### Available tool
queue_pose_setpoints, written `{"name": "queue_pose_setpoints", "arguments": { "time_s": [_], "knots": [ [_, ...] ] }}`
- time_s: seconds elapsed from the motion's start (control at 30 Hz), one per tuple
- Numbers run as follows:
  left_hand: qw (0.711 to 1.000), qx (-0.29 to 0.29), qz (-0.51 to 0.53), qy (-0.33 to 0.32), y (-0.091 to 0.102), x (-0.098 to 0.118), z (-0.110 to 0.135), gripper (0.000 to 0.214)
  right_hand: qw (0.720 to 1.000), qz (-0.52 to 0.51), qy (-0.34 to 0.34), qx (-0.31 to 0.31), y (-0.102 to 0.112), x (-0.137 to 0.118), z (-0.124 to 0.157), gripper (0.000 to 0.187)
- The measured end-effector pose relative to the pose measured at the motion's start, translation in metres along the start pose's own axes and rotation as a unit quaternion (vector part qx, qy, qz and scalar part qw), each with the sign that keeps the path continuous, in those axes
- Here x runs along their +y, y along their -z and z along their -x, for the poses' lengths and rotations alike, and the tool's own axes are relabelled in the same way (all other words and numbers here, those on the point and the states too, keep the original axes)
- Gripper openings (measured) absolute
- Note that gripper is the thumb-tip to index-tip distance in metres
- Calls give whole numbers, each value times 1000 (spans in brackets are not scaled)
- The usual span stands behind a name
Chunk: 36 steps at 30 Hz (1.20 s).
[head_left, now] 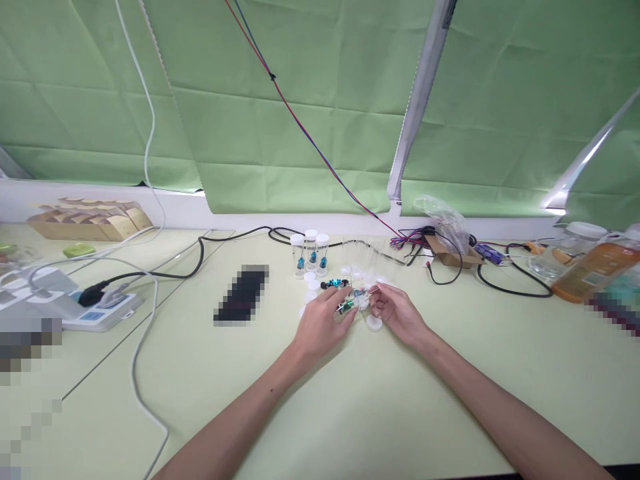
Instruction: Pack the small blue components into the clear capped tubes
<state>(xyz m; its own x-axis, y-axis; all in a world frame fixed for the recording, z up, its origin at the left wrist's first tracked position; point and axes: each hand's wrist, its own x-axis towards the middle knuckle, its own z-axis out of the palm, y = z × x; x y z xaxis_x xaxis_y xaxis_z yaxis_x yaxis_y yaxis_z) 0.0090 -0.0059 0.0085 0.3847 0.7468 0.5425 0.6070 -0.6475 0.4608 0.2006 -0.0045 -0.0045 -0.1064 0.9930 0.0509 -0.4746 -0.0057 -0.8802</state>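
My left hand (320, 323) is curled around a clear tube (359, 302) with a small green part (346, 307) at its near-left end. The fingers of my right hand (397, 313) are pinched together at the tube's other end; what they grip is too small to make out. Just beyond my left fingers lie several small shiny blue parts (334, 284). Three capped clear tubes (301, 257) stand behind them, each with a blue part inside. Around my hands are several round white caps (374, 323). More clear tubes (367, 257) stand behind my right hand, hard to see.
A dark pixelated rectangle (243, 293) lies left of my hands. Farther left is a white power strip (107, 317) with cables. Cardboard boxes (90, 220) sit by the wall. At the right are a small carton (453, 252), tangled wires, a jar (570, 250) and an orange bottle (595, 267).
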Motion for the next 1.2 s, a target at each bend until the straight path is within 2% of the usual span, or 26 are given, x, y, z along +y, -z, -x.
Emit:
{"name": "queue_pose_setpoints", "arguments": {
  "time_s": [0.93,1.2],
  "knots": [
    [999,-18,-19,-18,-1,-5,1,33,1000,11,3,-24,2,3,-1,26],
    [999,-23,-22,-43,-1,-7,2,32,999,22,-1,-34,4,5,0,27]
  ]
}}
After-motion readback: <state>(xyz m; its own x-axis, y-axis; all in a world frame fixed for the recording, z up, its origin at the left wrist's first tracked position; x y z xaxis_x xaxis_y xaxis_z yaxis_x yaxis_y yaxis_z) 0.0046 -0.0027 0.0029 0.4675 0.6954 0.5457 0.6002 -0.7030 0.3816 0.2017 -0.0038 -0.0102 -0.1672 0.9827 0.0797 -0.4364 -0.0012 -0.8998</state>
